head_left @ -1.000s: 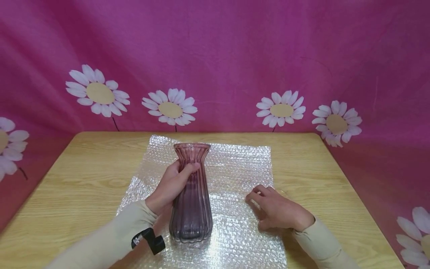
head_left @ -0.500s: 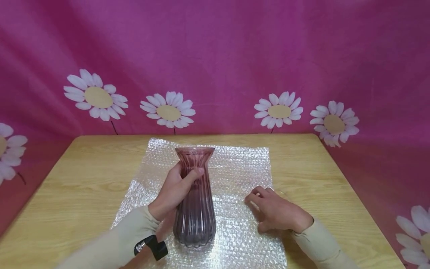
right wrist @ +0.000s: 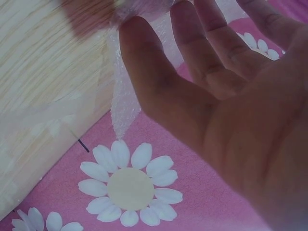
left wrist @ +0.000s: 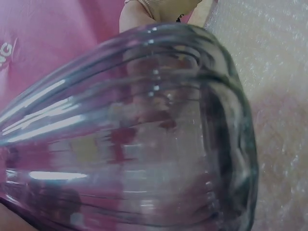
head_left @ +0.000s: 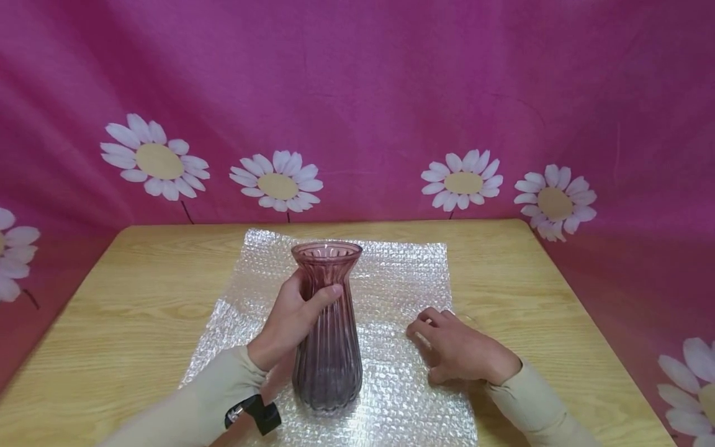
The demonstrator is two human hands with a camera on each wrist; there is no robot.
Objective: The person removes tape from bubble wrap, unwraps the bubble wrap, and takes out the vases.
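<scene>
Your left hand [head_left: 292, 315] grasped the ribbed vase [head_left: 329, 354] near its neck [head_left: 331, 272], likely the surest hold on slippery, fragile glass. Your right hand [head_left: 460, 349] rested unclenched on bubble wrap [head_left: 391, 276].

Looks forward and down from the head, across table [head_left: 514, 285] to cloth [head_left: 368, 112]. From left wrist, faces vase [left wrist: 159, 144], very near. From right wrist, looks past near fingers [right wrist: 193, 45] to cloth. Shows vase in both head and left-wrist views.
</scene>
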